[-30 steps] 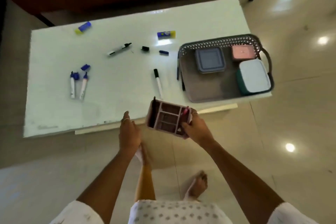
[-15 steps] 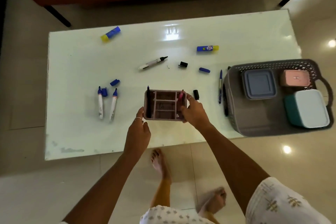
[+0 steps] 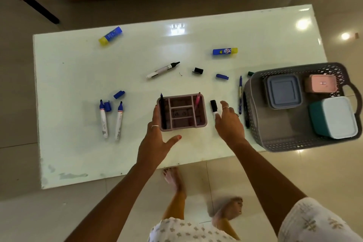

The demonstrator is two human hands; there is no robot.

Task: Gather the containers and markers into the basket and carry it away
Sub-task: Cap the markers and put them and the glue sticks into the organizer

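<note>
head | right hand grip released, fingers spread | black-capped marker on worktop at its fingertips, long axis running away from person | left hand released, touching organizer | basket just right of right grip

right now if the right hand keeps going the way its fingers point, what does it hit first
The right hand points up the table, fingers spread. First in line is most likely the capped black marker lying between the organizer and the basket; its height above the marker is unclear.
</note>
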